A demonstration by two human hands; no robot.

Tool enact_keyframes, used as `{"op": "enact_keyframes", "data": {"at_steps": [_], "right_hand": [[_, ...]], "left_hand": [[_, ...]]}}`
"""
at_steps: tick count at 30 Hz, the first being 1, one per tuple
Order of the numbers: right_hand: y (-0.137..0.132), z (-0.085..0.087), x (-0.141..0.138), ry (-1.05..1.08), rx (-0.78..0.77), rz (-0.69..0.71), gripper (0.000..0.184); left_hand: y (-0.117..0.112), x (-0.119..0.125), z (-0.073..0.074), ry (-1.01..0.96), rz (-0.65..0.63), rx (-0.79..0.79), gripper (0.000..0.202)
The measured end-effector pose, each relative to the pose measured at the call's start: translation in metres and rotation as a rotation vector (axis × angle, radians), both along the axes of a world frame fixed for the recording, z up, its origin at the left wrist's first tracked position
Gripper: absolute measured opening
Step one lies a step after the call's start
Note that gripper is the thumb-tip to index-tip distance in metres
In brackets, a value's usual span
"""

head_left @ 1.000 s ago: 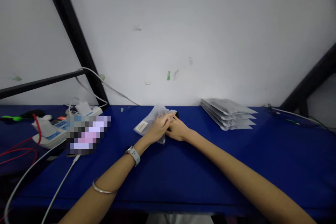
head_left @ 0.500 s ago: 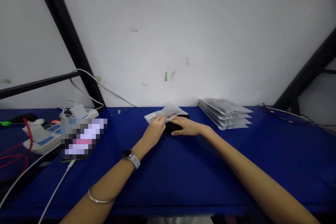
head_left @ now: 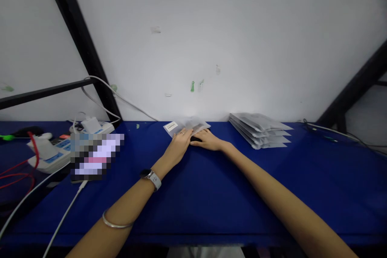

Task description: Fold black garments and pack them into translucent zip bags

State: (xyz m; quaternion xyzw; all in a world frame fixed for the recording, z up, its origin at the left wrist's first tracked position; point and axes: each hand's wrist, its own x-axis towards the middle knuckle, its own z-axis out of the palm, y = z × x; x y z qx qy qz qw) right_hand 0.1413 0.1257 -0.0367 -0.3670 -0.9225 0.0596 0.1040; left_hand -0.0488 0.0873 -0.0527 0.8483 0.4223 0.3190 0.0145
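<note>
A frosted plastic bag [head_left: 193, 122] with a white label [head_left: 171, 126] at its left corner lies near the back of the blue table. My left hand [head_left: 181, 142] grips the bag's near edge, fingers closed on the plastic. Just right of it, my right hand [head_left: 209, 141] holds a dark item [head_left: 196, 139], its fingertips inside the bag's mouth. Most of that black item is hidden by the bag and my hands, so its kind cannot be made out.
Several similar frosted bags [head_left: 260, 129] are stacked to the right. On the left are a power strip [head_left: 56, 160] with chargers, a phone with a blurred screen [head_left: 96, 157], and white and red cables. A black metal frame [head_left: 80, 40] stands against the wall.
The black item has gone farther into the bag, and much less of it shows. My right hand has moved left and slightly away from me, its fingertips now under the bag's edge.
</note>
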Motion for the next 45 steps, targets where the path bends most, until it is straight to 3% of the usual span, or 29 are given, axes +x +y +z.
{"op": "enact_keyframes", "data": {"at_steps": [6,11,13,17,19,24,27,30,34,41,45], "right_hand": [[-0.017,-0.003,0.005,-0.013,0.174,-0.306,0.058],[-0.042,-0.004,-0.009,-0.038,0.216,-0.545,0.061],[-0.046,-0.005,-0.011,-0.060,0.223,-0.491,0.062],[-0.045,-0.006,-0.009,-0.093,0.234,-0.217,0.058],[-0.040,-0.007,-0.010,-0.096,0.210,-0.211,0.053],[-0.022,-0.011,-0.024,-0.072,0.188,-0.418,0.052],[-0.006,-0.011,-0.035,-0.029,0.225,-0.460,0.051],[0.011,-0.007,-0.039,0.018,0.236,-0.381,0.047],[0.022,-0.007,-0.030,0.049,0.195,-0.124,0.043],[-0.013,-0.017,-0.006,0.091,0.232,-0.029,0.052],[-0.037,-0.012,0.002,0.112,0.289,0.101,0.039]], "left_hand": [[0.000,-0.001,0.002,0.094,-0.010,0.052,0.037],[-0.003,-0.002,0.007,0.160,0.112,-0.007,0.027],[-0.003,-0.003,0.008,0.181,0.172,-0.044,0.025],[0.000,-0.007,0.005,0.211,0.231,-0.081,0.028],[0.001,-0.009,0.004,0.225,0.222,-0.095,0.027],[0.000,-0.008,0.007,0.259,0.207,-0.125,0.025],[-0.001,-0.006,0.009,0.251,0.202,-0.148,0.026],[0.000,-0.005,0.011,0.244,0.199,-0.161,0.027],[0.000,-0.010,0.015,0.240,0.217,-0.142,0.024],[0.000,-0.024,0.019,0.272,0.379,-0.107,0.023],[0.001,-0.029,0.019,0.307,0.461,-0.170,0.022]]}}
